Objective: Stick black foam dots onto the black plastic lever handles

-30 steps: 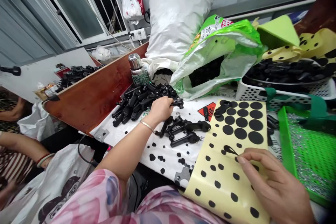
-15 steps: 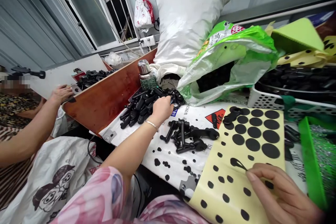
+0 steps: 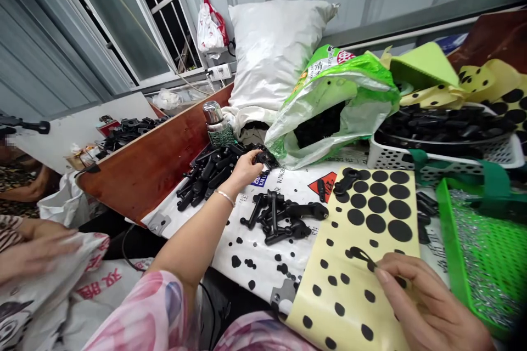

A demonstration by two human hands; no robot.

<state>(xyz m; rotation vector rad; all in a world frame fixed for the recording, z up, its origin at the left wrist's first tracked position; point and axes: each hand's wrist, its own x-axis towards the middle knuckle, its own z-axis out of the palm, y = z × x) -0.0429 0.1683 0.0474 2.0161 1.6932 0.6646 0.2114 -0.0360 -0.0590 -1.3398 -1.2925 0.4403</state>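
Observation:
My left hand [image 3: 246,167] reaches into a heap of black plastic handle parts [image 3: 209,170] by the wooden board, fingers closed on one black part [image 3: 263,158] at the heap's right edge. A smaller cluster of the same parts [image 3: 282,216] lies nearer me. My right hand [image 3: 428,301] rests at the bottom right on a pale yellow backing sheet [image 3: 362,279] dotted with black round stickers. Its thumb and forefinger pinch a black sticker [image 3: 362,255] that is partly peeled up from the sheet.
A steel flask [image 3: 214,118], a white sack [image 3: 275,49] and a green bag [image 3: 337,98] stand behind the heap. A white basket of black parts [image 3: 444,142] and a green tray [image 3: 481,241] sit at the right. Another person's hands [image 3: 33,247] handle a white bag at the left.
My left hand has shifted a little right along the heap and closed on a part. The other person's arm dropped from the wooden board to the white bag. My right hand keeps its pinch.

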